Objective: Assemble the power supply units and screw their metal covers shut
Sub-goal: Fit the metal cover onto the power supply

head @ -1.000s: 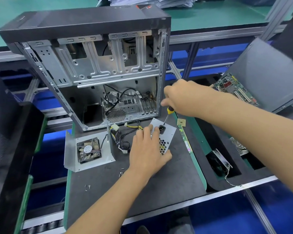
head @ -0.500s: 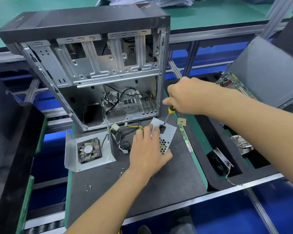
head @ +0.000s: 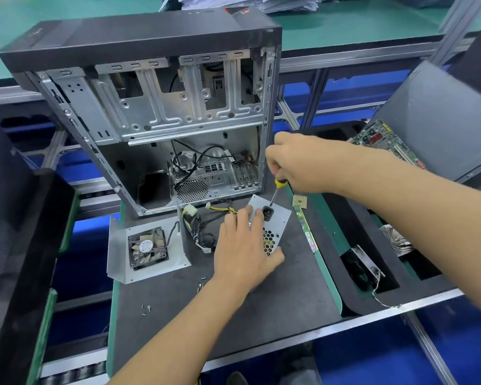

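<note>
Between the earlier frames and this one little shifts: the right hand [head: 303, 162] sits a touch higher over the work while the left hand [head: 243, 251] stays pressed where it was. The right hand's fingers are curled round the yellow-and-black handle of a thin-shafted screwdriver [head: 277, 190], whose tip meets the silver metal power supply cover with honeycomb vent holes [head: 279, 220] just above its black mains socket [head: 267, 212]. Most of the handle is buried in the fist, and the screw under the tip cannot be made out. The left hand lies flat, fingers straight, pressing the cover down on the dark grey foam mat [head: 261, 309]; it hides much of the cover and the unit under it. A bundle of black and yellow cables with white plugs [head: 203, 226] spills out to the left of the hand. Further left lies a bent silver sheet-metal panel [head: 117, 245] holding a small black square fan [head: 147, 247]; its round hub label carries writing too small to read with certainty. A few loose small screws [head: 146, 308] lie on the mat near the forearm. Behind stands an open black-and-silver computer tower case [head: 156, 112]. At the right, a green circuit board [head: 383, 140] is partly covered by a grey panel [head: 439, 120], cut off by the frame edge.
</note>
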Motion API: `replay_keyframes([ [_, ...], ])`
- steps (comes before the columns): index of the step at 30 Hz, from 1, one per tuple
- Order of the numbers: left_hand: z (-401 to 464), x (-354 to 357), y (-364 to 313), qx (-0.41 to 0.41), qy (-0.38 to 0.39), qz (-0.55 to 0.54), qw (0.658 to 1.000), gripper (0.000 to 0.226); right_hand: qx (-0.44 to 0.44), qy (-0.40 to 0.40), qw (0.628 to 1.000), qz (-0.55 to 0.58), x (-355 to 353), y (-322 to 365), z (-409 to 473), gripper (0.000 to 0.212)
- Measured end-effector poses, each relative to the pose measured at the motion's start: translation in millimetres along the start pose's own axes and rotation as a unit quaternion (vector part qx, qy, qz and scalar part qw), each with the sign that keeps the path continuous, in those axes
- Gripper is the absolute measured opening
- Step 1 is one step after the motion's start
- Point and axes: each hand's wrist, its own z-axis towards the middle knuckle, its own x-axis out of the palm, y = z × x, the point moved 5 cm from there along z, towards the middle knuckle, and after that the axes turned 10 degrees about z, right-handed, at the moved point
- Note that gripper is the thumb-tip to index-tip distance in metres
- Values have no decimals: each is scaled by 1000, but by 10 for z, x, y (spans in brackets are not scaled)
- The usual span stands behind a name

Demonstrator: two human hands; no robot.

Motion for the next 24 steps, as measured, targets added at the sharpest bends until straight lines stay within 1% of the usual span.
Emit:
replay_keyframes([
  [2,-1,1,6,-1,3,-4,1000,80,36,-1,998,-51,-4,-28,22,7],
  [3,0,2,10,-2,4,-7,1000,80,44,5,998,-51,-2,-44,19,8],
  [5,5,7,16,-2,3,-9,1000,80,37,19,999,-26,7,-47,2,14],
  [7,6,10,12,0,7,-9,1000,80,28,28,999,-37,6,-47,-2,19],
  [9,5,5,10,-1,9,-10,1000,80,40,16,997,-70,-17,-61,14,8],
  [10,3,1,12,-2,8,-11,1000,80,43,13,995,-88,-19,-64,17,10],
  [12,6,-3,11,-1,6,-12,1000,80,34,10,999,-32,-23,-55,-17,14],
  [14,7,0,7,2,2,-9,1000,80,0,16,1000,22,-9,-22,-34,15],
  [16,3,1,5,1,0,-10,1000,80,-5,-7,1000,-14,-5,-22,-5,9],
  [18,2,-4,8,-2,-1,-13,1000,80,18,-41,997,-64,-19,-29,27,18],
  [20,4,-4,7,-1,-2,-12,1000,80,28,-31,999,-22,-16,-34,13,24],
  [22,7,-3,6,-1,-4,-11,1000,80,1,2,999,34,8,-3,-1,13],
  [24,4,-6,5,-2,-1,-10,1000,80,-5,5,1000,17,3,-2,10,6],
])
